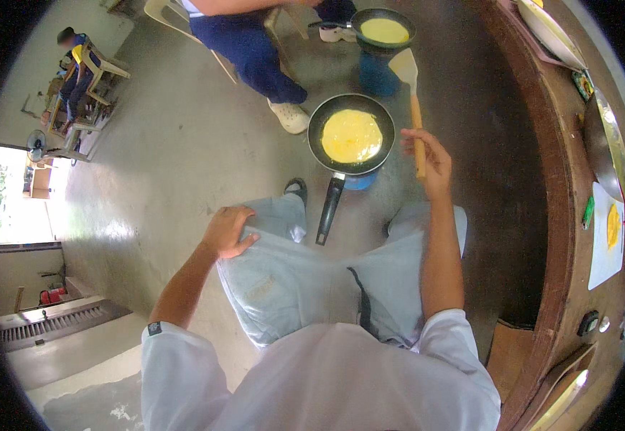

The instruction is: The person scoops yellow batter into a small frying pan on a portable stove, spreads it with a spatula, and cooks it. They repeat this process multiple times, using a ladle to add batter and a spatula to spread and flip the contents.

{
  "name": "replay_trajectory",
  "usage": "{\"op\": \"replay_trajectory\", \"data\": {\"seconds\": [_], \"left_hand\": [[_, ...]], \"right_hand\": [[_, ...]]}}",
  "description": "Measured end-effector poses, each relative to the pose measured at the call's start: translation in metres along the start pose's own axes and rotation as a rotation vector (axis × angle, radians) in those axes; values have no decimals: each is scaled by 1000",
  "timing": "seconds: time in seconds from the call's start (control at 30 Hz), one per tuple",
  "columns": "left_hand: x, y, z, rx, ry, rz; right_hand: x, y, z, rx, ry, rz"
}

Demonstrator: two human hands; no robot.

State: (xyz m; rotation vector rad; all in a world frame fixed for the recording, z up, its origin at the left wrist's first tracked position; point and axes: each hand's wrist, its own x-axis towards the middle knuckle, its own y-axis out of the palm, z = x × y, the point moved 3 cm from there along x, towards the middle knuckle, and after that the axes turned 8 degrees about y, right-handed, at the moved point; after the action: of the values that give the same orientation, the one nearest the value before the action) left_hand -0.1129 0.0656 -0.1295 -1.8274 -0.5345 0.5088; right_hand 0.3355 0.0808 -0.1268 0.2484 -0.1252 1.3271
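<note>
My right hand point(435, 161) holds a spatula point(419, 126) by its wooden handle, its pale flat head pointing away from me. The spatula stands to the right of a dark frying pan point(316, 134), apart from it. A thin round yellow layer, egg-like, point(352, 136) lies in the pan, glossy on its right side. The pan's black handle point(331, 207) points back between my knees. Beneath the pan, part of a blue object point(360, 182) shows. My left hand point(231, 231) rests on my left knee, thumb spread and holding nothing.
A second frying pan point(356, 33) with a similar yellow layer sits over a blue container point(378, 73), near a seated person's leg point(253, 59). Along the right runs a wooden table point(565, 269) bearing a white cutting board point(603, 264), a green lighter point(588, 213) and a metal bowl point(597, 140).
</note>
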Motion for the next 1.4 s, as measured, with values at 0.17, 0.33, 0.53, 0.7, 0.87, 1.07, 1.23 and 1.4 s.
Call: {"op": "replay_trajectory", "data": {"seconds": [0.17, 0.33, 0.53, 0.7, 0.87, 1.07, 1.23, 1.4], "left_hand": [[1, -3, 1, -47, -195, 29], [4, 0, 14, -90, -168, -53], [7, 1, 17, -123, -126, -108], [6, 0, 12, -115, -158, -121], [2, 1, 12, -114, -206, -112], [-7, 7, 18, -131, -176, -159], [-8, 3, 15, -144, -202, -154], [-8, 3, 16, -164, -211, -146]], "right_hand": [[-6, 10, 15, -560, -359, -105], [-6, 18, 21, -587, -462, -165], [-11, 38, 15, -852, -447, -71], [-9, 62, 14, -892, -208, -38], [-4, 81, -5, -883, -236, 8], [4, 106, -20, -859, -228, 10], [17, 123, -26, -816, -163, 31], [16, 132, -24, -827, -153, 20]]}}
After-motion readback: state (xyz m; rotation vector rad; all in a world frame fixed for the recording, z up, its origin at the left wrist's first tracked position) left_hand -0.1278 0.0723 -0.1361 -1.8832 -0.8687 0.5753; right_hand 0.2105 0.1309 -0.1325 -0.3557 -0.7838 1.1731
